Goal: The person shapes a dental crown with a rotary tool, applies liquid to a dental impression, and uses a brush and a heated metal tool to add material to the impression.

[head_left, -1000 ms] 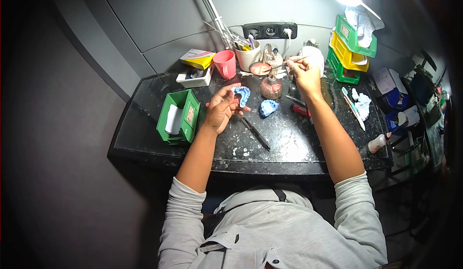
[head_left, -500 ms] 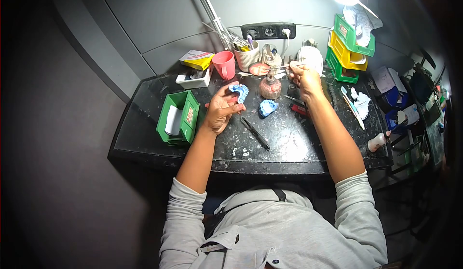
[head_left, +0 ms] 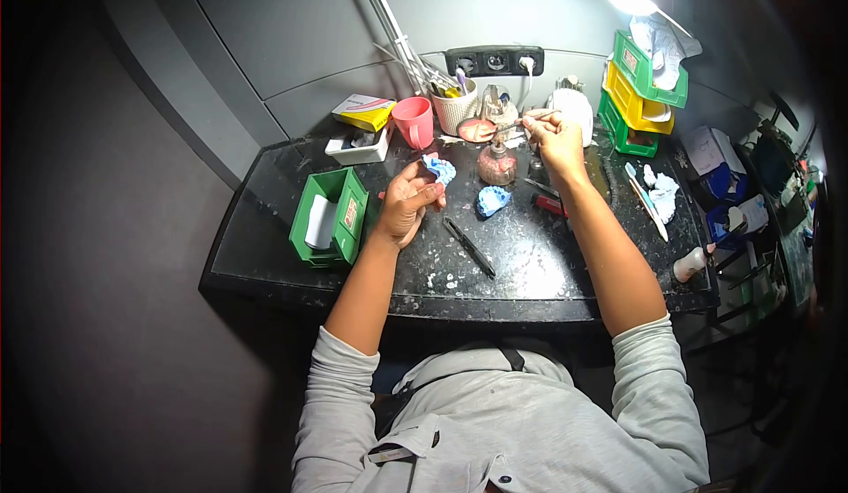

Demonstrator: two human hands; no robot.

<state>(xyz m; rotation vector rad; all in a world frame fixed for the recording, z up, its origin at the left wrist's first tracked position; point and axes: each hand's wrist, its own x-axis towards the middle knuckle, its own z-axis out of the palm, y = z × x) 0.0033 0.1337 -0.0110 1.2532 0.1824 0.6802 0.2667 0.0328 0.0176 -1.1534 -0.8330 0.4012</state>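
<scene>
My left hand (head_left: 408, 201) grips a blue and white dental cast (head_left: 440, 170) between fingers and thumb, raised above the bench. A second blue dental cast (head_left: 492, 200) lies on the bench to its right. With closed fingertips my right hand (head_left: 560, 140) holds a thin metal wax-working instrument (head_left: 511, 128), its tip pointing left. The tip is over a glass spirit lamp (head_left: 497, 166) with pinkish contents, near a round dish of pink material (head_left: 477, 130). I cannot make out a flame. A black pen (head_left: 469, 247) lies in front of the casts.
A green bin (head_left: 329, 219) stands at left, near a pink mug (head_left: 413, 123) and a white tool cup (head_left: 456, 109). Stacked bins (head_left: 638, 95) rise at back right. A toothbrush (head_left: 647, 201), a red-handled knife (head_left: 551, 204) and a small bottle (head_left: 690, 265) lie or stand at right.
The cast in my left hand has been tilted, so its arch faces differently. My right hand with the instrument has shifted slightly left. The view has moved a little.
</scene>
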